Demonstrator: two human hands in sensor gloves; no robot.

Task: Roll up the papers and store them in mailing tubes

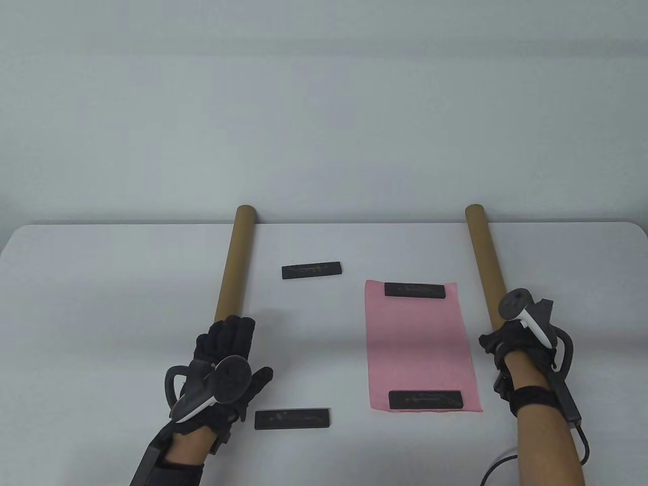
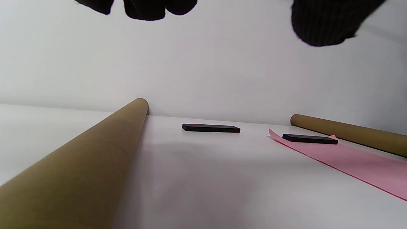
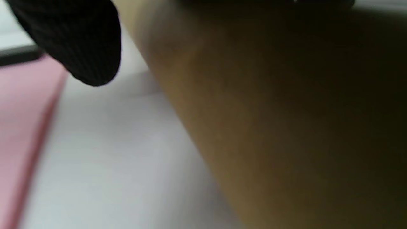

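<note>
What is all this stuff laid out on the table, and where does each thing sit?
Brown cardboard mailing tubes: two; the left tube and the right tube lie lengthwise, far ends at the table's back edge.
Pink paper sheet: one, flat between the tubes, nearer the right one.
Black flat bars: four; two on the pink sheet's far and near ends, two on bare table at centre and near the left hand.
White table: one, under everything.
Left hand: black glove, at the left tube's near end, fingers spread.
Right hand: black glove, on the right tube's near end.
</note>
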